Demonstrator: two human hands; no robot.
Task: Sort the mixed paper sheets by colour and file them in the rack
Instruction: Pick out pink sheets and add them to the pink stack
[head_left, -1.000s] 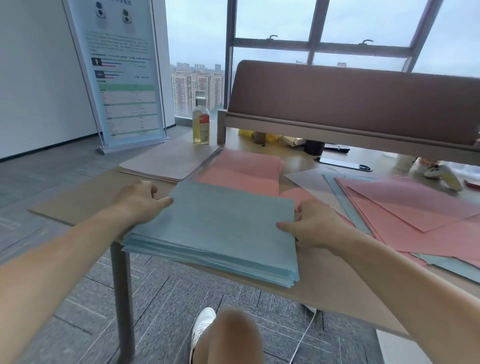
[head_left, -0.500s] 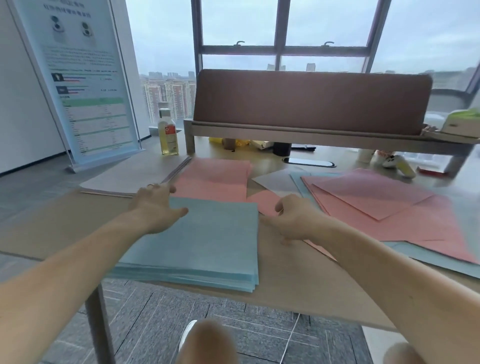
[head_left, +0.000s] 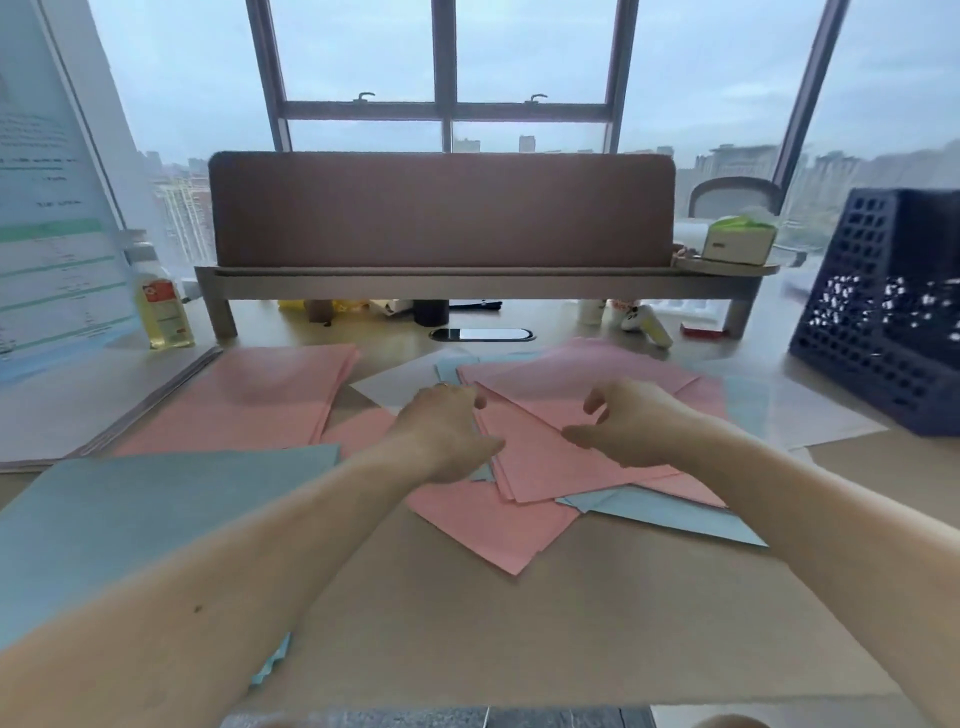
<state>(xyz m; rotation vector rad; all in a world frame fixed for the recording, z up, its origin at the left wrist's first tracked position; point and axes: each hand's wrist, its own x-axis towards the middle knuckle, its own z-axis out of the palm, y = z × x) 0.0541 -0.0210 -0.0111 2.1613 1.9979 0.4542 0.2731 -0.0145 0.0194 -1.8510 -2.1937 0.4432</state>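
Both hands have left the blue stack and moved right to the mixed pile. The left hand (head_left: 447, 431) rests palm-down at the pile's left edge, fingers loosely spread, gripping nothing. The right hand (head_left: 623, 421) hovers just above the top pink sheets, fingers curled and released, thumb extended toward the left hand.

The mixed pile (head_left: 561, 457) lies mid-worktop: pink sheets fanned at differing angles, blue sheets protruding beneath at the near right and far edges. The sorted blue stack (head_left: 156, 509) sits at the near left, partly under the left forearm. A sorted pink stack (head_left: 249, 400) lies beyond it. A pale stack (head_left: 88, 410) lies at the far left.

The rack (head_left: 883, 312), a dark perforated unit, stands at the right edge of the worktop (head_left: 571, 623), well apart from the hands.

Handling: single sheets appear light, limp and slippery against one another. Take hold at an exposed corner or free edge, pinching thumb over finger; pressing flat will likely drag neighbouring sheets along.
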